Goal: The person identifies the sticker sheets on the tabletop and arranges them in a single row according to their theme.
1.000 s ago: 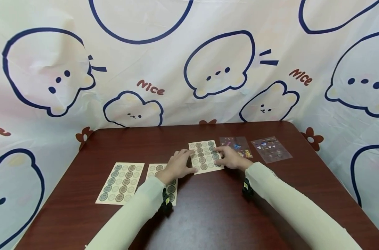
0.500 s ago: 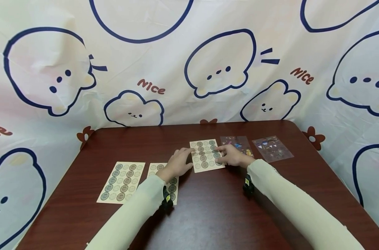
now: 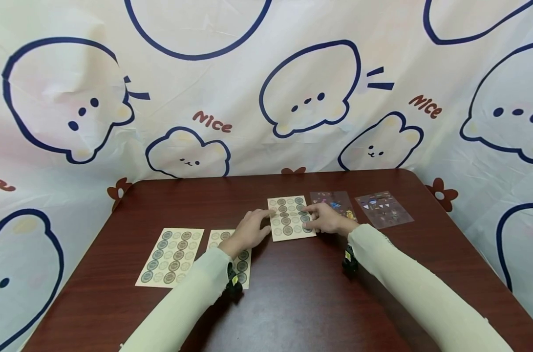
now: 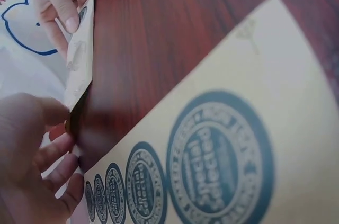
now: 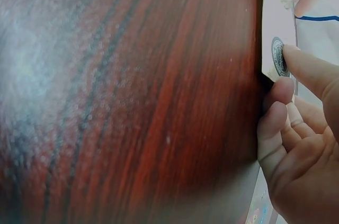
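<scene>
A cream sheet of round stickers (image 3: 291, 219) is held between both hands near the back of the dark wooden table. My left hand (image 3: 248, 231) grips its left edge, fingertips right at the border. On the opposite side, my right hand (image 3: 330, 219) pinches the sheet, thumb on the printed face and fingers at its edge in the right wrist view. Below my left wrist lies a second sticker sheet (image 3: 214, 238), partly hidden by the arm. A third sticker sheet (image 3: 171, 256) rests flat farther left, with rows of dark and pale circles.
Two clear plastic sheets with small colourful stickers lie at the back right: one clear sheet (image 3: 323, 198) partly behind my right hand, the other clear sheet (image 3: 384, 211) farther right. A cartoon-print curtain (image 3: 248, 88) surrounds the table (image 3: 292, 293).
The held sticker sheet has shifted slightly away and straightened a little. My left thumb has drawn back from its lower left corner. The other sheets stay where they were.
</scene>
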A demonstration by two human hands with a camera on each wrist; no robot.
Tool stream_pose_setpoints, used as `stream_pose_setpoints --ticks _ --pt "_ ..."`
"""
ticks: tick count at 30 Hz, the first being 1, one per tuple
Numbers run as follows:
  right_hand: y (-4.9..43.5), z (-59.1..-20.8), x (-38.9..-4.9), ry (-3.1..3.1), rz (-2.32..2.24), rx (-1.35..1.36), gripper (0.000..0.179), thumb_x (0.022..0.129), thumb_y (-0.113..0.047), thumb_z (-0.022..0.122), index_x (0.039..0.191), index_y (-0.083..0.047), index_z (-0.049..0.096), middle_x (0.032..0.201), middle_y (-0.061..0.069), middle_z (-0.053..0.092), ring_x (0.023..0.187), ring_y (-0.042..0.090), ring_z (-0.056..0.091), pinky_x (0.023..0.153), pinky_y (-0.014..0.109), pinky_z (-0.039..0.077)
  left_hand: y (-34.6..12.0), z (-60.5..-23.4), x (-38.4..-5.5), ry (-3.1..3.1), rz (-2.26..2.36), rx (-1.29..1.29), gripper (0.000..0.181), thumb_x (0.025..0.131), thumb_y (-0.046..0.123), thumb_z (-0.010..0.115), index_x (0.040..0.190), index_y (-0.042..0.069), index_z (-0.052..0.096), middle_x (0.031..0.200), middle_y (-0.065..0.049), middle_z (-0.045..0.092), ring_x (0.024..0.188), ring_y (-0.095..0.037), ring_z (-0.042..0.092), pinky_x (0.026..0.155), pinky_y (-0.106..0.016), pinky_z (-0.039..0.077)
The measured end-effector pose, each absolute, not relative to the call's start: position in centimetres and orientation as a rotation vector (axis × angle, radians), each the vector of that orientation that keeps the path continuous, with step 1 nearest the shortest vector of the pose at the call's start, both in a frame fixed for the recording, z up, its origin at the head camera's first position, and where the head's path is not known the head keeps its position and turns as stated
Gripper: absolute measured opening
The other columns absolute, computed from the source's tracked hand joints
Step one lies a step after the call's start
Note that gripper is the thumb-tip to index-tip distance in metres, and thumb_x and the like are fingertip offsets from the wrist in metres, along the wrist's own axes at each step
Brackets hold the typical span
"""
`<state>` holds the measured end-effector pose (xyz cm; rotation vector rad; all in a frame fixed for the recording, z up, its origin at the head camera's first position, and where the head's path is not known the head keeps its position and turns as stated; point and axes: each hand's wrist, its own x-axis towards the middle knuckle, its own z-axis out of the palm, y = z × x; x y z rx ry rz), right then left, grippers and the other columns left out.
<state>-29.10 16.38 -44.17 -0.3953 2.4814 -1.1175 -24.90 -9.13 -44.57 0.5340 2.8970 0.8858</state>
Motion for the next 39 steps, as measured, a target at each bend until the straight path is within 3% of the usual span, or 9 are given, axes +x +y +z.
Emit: stream_pose_setpoints --ticks 4,8,13,16,26,29,36,39 --pt "16.4 -44.2 -29.2 2.492 -1.105 -0.396 0.056 0.095 -0.009 0.069 0.146 0.003 0.049 0.060 -0.001 0.057 0.050 0.011 0.053 0.049 0.025 0.042 -9.2 -44.5 -24.9 2.857 0.954 0.554 0.044 0.099 0.016 0.056 0.142 0.017 0.060 0.151 -0.012 0.052 0.139 -0.038 0.045 0.114 -0.055 0.038" --pt "16.4 -44.2 -29.2 2.498 -1.098 -0.407 0.056 0.094 -0.009 0.070 0.145 0.004 0.049 0.059 -0.001 0.057 0.050 0.011 0.053 0.049 0.025 0.043 -9.3 -44.7 -25.0 2.785 1.065 0.566 0.045 0.097 0.023 0.063 0.141 0.014 0.060 0.151 -0.015 0.050 0.139 -0.040 0.043 0.114 -0.056 0.036" --pt "16.4 -44.1 -29.1 2.497 -1.092 -0.396 0.056 0.094 -0.009 0.070 0.145 0.002 0.050 0.059 0.000 0.057 0.050 0.012 0.054 0.049 0.026 0.043 -9.2 -44.5 -25.3 2.623 1.345 0.503 0.044 0.095 0.013 0.067 0.138 0.007 0.061 0.148 -0.014 0.055 0.134 -0.036 0.051 0.111 -0.050 0.042" --pt "16.4 -43.9 -28.9 2.499 -1.091 -0.397 0.055 0.094 -0.010 0.070 0.145 0.001 0.051 0.059 0.000 0.057 0.050 0.012 0.054 0.049 0.026 0.043 -9.1 -44.4 -25.5 2.560 1.436 0.453 0.044 0.094 0.009 0.066 0.138 0.005 0.062 0.143 -0.013 0.060 0.126 -0.032 0.058 0.100 -0.044 0.049" --pt "16.2 -44.3 -29.4 2.517 -1.051 -0.380 0.056 0.095 -0.015 0.071 0.145 -0.002 0.051 0.057 -0.001 0.056 0.048 0.011 0.053 0.048 0.025 0.043 -8.5 -44.8 -25.5 2.792 1.005 0.542 0.059 0.094 0.023 0.072 0.146 0.004 0.052 0.119 -0.017 0.061 0.113 -0.029 0.055 0.102 -0.046 0.046" --pt "16.1 -44.3 -29.5 2.530 -1.038 -0.386 0.054 0.097 -0.021 0.069 0.145 -0.004 0.052 0.058 -0.001 0.056 0.048 0.011 0.053 0.048 0.026 0.044 -8.4 -44.6 -25.6 2.787 1.022 0.530 0.057 0.094 0.020 0.071 0.146 0.002 0.053 0.120 -0.018 0.062 0.112 -0.030 0.055 0.101 -0.047 0.046" --pt "16.1 -44.5 -29.5 2.544 -1.040 -0.371 0.052 0.099 -0.023 0.066 0.147 -0.006 0.052 0.057 -0.001 0.056 0.047 0.012 0.052 0.047 0.027 0.045 -8.3 -44.3 -26.2 2.718 1.086 0.483 0.054 0.097 0.016 0.066 0.147 0.002 0.051 0.135 -0.019 0.063 0.129 -0.032 0.057 0.109 -0.047 0.045" --pt "16.1 -44.4 -29.4 2.532 -1.043 -0.411 0.056 0.098 -0.019 0.067 0.148 -0.005 0.049 0.056 -0.001 0.055 0.046 0.012 0.051 0.047 0.027 0.045 -8.3 -44.4 -26.4 2.699 1.094 0.478 0.054 0.097 0.015 0.065 0.148 0.001 0.050 0.121 -0.018 0.066 0.112 -0.029 0.062 0.099 -0.042 0.049"
